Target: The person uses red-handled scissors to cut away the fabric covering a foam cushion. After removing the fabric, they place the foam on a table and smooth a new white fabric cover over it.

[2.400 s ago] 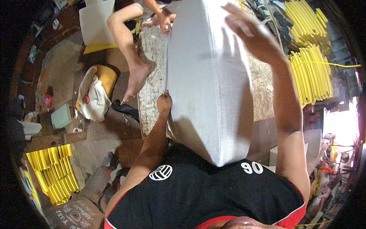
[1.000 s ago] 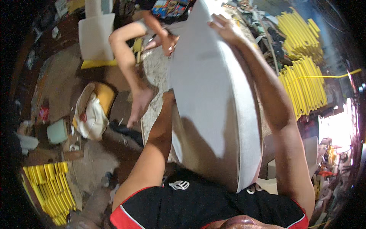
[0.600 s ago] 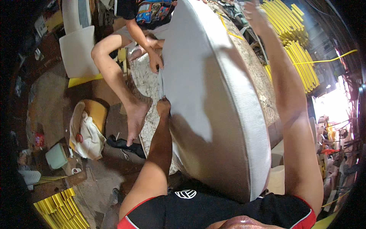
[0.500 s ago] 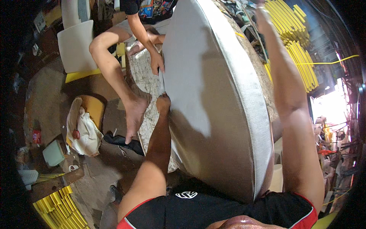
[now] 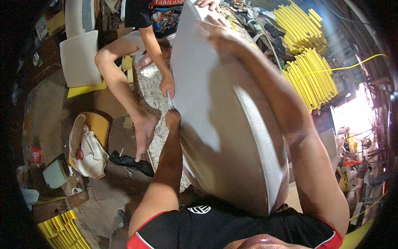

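A large grey upholstered cushion (image 5: 199, 137) stands on its edge in front of me, its pale seamed border running down the right side. My left hand (image 5: 173, 119) is closed at the cushion's left edge, pinching the fabric there. Across the cushion's upper end lies my right hand (image 5: 219, 33), fingers spread and slightly blurred. Just beyond my left hand, a co-worker's hand (image 5: 167, 85) holds a thin, pale strip or tool at the same edge; I cannot tell which. The co-worker's other hand (image 5: 208, 4) rests on the cushion's far top.
Under the cushion is a worn white board (image 5: 149, 85). The co-worker's bare foot (image 5: 146, 128) is beside it. A yellow chair part with white cloth (image 5: 91, 155) lies on the floor at left, near a black cloth (image 5: 132, 164). Yellow stacked pieces (image 5: 311, 79) stand at right.
My right hand has swung in from the upper right and come down on the cushion. The co-worker's other hand has come onto its far top. My left hand stays at the edge.
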The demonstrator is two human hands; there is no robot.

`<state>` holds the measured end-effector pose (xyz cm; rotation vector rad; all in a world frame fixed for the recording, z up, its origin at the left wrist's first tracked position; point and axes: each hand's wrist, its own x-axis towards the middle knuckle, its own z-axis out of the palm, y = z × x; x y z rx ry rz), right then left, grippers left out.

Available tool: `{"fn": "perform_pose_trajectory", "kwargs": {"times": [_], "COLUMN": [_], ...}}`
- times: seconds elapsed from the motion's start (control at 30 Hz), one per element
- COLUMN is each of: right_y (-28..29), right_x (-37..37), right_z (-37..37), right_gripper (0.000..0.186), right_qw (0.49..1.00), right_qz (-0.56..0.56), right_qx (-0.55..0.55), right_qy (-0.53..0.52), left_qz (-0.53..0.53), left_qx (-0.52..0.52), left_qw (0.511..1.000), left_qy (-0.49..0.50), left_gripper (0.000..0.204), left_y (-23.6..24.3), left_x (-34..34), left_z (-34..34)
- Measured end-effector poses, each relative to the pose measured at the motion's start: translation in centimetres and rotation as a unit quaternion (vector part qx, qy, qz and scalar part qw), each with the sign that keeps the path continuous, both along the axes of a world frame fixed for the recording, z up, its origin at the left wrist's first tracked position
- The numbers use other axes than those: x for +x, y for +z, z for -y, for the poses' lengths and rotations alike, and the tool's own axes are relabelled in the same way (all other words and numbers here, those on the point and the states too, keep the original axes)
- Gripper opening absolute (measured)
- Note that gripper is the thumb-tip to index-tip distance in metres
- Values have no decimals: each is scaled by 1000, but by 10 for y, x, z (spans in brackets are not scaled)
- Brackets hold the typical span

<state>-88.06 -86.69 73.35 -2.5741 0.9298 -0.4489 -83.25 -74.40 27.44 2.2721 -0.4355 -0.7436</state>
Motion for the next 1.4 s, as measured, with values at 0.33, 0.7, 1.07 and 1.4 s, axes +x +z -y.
{"fn": "perform_pose_trajectory", "kwargs": {"times": [0.33,0.7,1.07,1.4], "right_y": [15,18,7,49], "right_x": [-112,-111,-217,-256], "right_z": [-179,-180,-120,-198], "right_gripper": [72,65,43,54], "right_qw": [916,921,974,957], "right_qz": [-231,-278,36,84], "right_qx": [-175,-142,-168,-99], "right_qy": [278,235,151,259], "left_qz": [6,19,107,88], "left_qx": [-33,-117,-18,2], "left_qw": [987,988,994,996], "left_qy": [-155,97,23,26], "left_gripper": [76,54,46,43], "left_y": [-31,9,20,28], "left_x": [22,-92,-115,-121], "left_z": [-55,-114,-129,-134]}}
